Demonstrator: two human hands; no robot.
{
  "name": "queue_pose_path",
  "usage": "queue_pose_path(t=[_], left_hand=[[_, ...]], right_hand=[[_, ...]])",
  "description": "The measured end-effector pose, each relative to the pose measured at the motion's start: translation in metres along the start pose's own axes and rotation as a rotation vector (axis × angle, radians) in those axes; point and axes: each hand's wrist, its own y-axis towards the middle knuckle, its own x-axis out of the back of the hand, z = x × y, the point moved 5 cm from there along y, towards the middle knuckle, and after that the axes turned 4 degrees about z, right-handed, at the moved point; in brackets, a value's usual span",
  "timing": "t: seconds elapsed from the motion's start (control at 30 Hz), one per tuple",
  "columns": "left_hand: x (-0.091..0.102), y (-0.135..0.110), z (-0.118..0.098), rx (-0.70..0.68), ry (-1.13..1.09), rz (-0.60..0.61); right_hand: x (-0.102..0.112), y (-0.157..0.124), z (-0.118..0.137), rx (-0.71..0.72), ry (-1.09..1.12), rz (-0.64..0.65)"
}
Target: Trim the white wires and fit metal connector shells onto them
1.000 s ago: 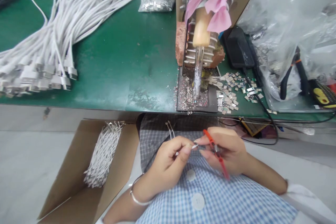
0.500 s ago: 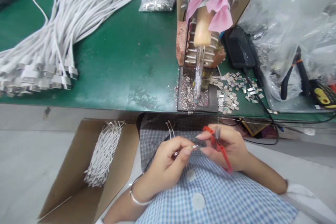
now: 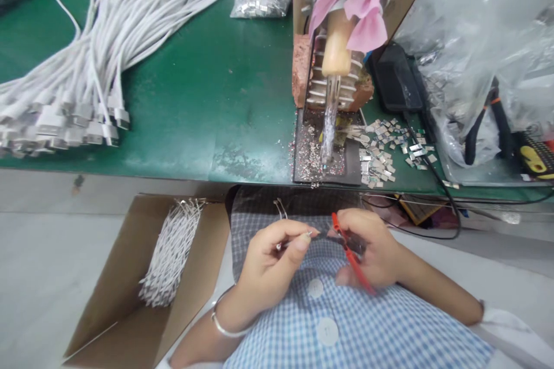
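My left hand (image 3: 277, 262) pinches a thin white cable (image 3: 280, 207) between thumb and forefinger, above the lap. A short bare end shows at the fingertips; the other ends rise behind the knuckles. Red-handled scissors (image 3: 355, 262) are in my right hand (image 3: 372, 248), with the fingers curled round the handles. Dark blades lie close to the left fingertips, partly blurred. Whether they touch the cable end, I cannot tell.
A soldering iron (image 3: 332, 109) hangs over a dark tray (image 3: 350, 164) beside scattered small connectors (image 3: 378, 167). White USB cables (image 3: 108, 46) lie on the green table (image 3: 186, 98). An open cardboard box (image 3: 194, 277) holds more cables. Pliers (image 3: 502, 121) rest at right.
My right hand has turned the scissors so the blades point towards the left fingertips. The left hand has shifted slightly left, still pinching the cable.
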Motion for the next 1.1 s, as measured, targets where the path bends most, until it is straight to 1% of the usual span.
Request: queue_pose_path(t=[0.1, 0.27, 0.4, 0.5, 0.77, 1.0, 1.1], left_hand=[[0.001, 0.0, 0.0, 0.001, -0.042, -0.017], [0.0, 0.0, 0.001, -0.013, -0.049, 0.024], [-0.002, 0.0, -0.003, -0.075, -0.017, 0.075], [-0.002, 0.001, -0.007, -0.126, 0.019, 0.09], [-0.002, 0.0, -0.007, -0.178, 0.073, 0.106], [-0.001, 0.0, -0.012, -0.174, 0.078, 0.052], [-0.002, 0.001, -0.014, -0.199, 0.074, 0.065]], right_hand=[[-0.004, -0.002, -0.003, -0.036, -0.059, 0.041], [-0.008, 0.0, -0.003, -0.027, -0.11, 0.075], [-0.009, 0.003, -0.002, -0.025, -0.113, 0.122], [-0.009, 0.004, -0.001, -0.016, -0.082, 0.144], [-0.011, 0.003, -0.001, 0.0, -0.049, 0.158], [-0.013, 0.001, 0.001, 0.027, -0.176, 0.115], [-0.015, 0.001, 0.0, 0.027, -0.206, 0.109]])
